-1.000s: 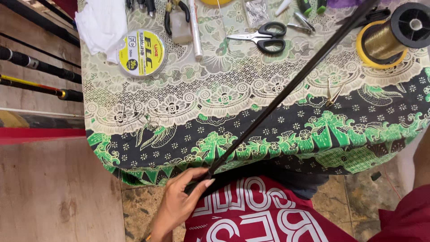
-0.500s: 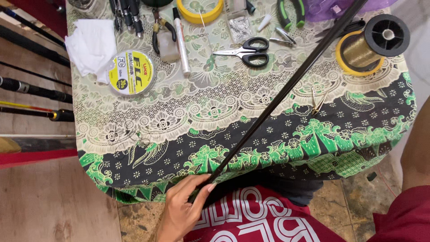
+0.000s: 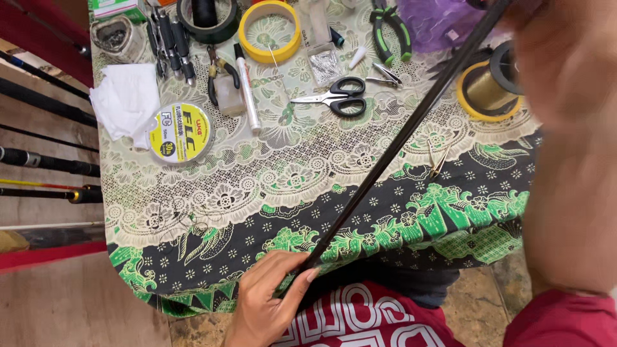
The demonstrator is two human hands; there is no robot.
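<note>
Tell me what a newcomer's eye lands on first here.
A long black rod cuts diagonally across the patterned tablecloth, its lower end pinched in the left hand at the table's near edge. The blurred right arm fills the right side, above black-handled scissors and a yellow tape ring.
</note>
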